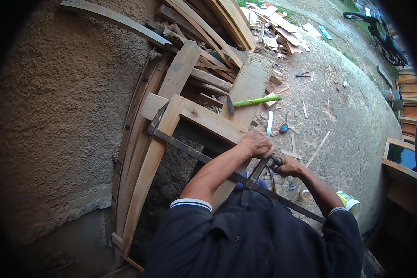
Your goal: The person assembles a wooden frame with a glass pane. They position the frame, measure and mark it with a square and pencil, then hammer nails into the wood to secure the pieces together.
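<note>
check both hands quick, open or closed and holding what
Left hand: curled at the wooden frame; whether it grips anything cannot be told.
Right hand: closed, holding the clamp handle.

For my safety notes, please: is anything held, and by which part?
The right hand grips the bar clamp by its dark handle; the left hand's hold is unclear.

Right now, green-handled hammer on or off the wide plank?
On: the hammer lies across the plank, its handle jutting past the right edge.

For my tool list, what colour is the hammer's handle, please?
The hammer's handle is bright green, seen in the head view.
</note>
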A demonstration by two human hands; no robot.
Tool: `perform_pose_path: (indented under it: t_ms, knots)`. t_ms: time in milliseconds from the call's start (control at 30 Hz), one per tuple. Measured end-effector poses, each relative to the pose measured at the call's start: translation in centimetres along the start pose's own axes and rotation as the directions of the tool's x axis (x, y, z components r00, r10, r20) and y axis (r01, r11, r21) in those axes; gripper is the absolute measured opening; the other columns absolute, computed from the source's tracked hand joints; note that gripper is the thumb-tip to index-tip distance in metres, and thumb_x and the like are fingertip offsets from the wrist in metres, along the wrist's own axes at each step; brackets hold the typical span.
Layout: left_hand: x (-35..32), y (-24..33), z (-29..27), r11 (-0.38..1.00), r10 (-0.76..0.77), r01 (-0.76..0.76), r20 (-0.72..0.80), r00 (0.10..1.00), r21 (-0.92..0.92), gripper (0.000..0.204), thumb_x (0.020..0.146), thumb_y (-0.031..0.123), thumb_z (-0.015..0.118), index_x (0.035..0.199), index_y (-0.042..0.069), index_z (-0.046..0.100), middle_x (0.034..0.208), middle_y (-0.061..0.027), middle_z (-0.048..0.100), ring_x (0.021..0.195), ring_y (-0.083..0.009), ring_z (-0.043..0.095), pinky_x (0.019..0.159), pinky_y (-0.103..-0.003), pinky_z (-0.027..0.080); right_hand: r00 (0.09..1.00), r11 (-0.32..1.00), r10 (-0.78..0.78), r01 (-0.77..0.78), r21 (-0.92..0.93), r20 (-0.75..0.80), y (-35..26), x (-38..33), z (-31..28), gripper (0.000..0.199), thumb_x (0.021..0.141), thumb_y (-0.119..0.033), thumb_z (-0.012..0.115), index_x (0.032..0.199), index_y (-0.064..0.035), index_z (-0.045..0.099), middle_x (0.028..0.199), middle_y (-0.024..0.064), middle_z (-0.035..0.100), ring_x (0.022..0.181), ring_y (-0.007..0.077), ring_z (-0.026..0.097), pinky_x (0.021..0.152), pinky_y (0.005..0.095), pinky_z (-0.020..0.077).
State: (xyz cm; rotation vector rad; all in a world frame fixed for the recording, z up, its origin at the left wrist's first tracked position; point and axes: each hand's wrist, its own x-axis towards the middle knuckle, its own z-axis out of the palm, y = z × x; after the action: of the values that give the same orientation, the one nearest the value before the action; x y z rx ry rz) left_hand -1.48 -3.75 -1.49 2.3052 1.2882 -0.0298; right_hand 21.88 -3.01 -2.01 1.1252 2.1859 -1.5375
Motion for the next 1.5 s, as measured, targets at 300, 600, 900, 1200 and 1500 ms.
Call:
perform_pose_path:
  t_ms: [300, 600, 900, 1200, 1500]
  knots:
    - [0.0, 0.2, -0.2, 1.0, -0.019, 0.019, 0.016, 1.0, -0.025, 0.036, 0.088, 0.04, 0.055, 0.073, 0.014, 0.077, 0.087, -0.0143, 0.076, 0.09, -0.0316, 0.074, 0.083, -0.044, 0.056, 0.966, 0.964, 0.251, -0.255, -0.076, -0.054, -1.1, -0.2, 1.5, 0.019, 0.077, -0.015, 0.074, 0.094, -0.0077, 0.068, 0.073, 0.0149, 0.067, 0.068, 0.0309, 0.065, 0.058, 0.0448, 0.0491]
    - [-0.3, 0.2, -0.5, 1.0, 0.007, -0.007, -0.013, 1.0, 0.016, 0.027, 0.083, 0.03, 0.057, 0.074, 0.014, 0.077, 0.087, -0.0132, 0.076, 0.09, -0.0303, 0.074, 0.081, -0.042, 0.057, 0.942, 0.944, 0.066, -0.166, -0.286, -0.33, -2.0, -2.0, 2.6, 0.039, 0.083, -0.024, 0.073, 0.117, -0.009, 0.063, 0.088, 0.0228, 0.072, 0.086, 0.0424, 0.071, 0.073, 0.0518, 0.0547]
    - [0.2, -0.4, 0.5, 0.998, 0.027, -0.029, -0.039, 0.999, -0.05, 0.035, 0.088, 0.039, 0.055, 0.074, 0.014, 0.077, 0.087, -0.0144, 0.076, 0.091, -0.0314, 0.074, 0.082, -0.044, 0.056, 0.887, 0.914, 0.16, -0.298, 0.274, 0.433, 0.0, 1.4, -1.6, 0.007, 0.073, -0.007, 0.071, 0.077, -0.0079, 0.065, 0.061, 0.0015, 0.061, 0.051, 0.0175, 0.055, 0.05, 0.0362, 0.0441]
    - [0.0, 0.0, -0.5, 1.0, 0.004, -0.004, 0.023, 1.0, 0.021, 0.044, 0.092, 0.043, 0.052, 0.075, 0.013, 0.079, 0.088, -0.0145, 0.076, 0.092, -0.0316, 0.074, 0.083, -0.042, 0.057, 0.875, 0.939, -0.052, -0.121, -0.321, -0.481, -1.5, -2.1, 3.9, 0.039, 0.084, -0.029, 0.073, 0.116, -0.0087, 0.06, 0.088, 0.0213, 0.072, 0.086, 0.0418, 0.071, 0.07, 0.0539, 0.0538]
    - [0.3, 0.1, -0.1, 1.0, 0.006, -0.006, 0.035, 0.999, -0.011, 0.044, 0.092, 0.044, 0.052, 0.073, 0.014, 0.078, 0.085, -0.0137, 0.076, 0.089, -0.0324, 0.073, 0.083, -0.043, 0.057, 0.935, 0.96, 0.192, -0.242, 0.141, 0.299, 0.0, 1.1, -0.5, 0.013, 0.071, -0.007, 0.071, 0.068, -0.0041, 0.058, 0.056, 0.0046, 0.057, 0.052, 0.0209, 0.059, 0.048, 0.0382, 0.0453]
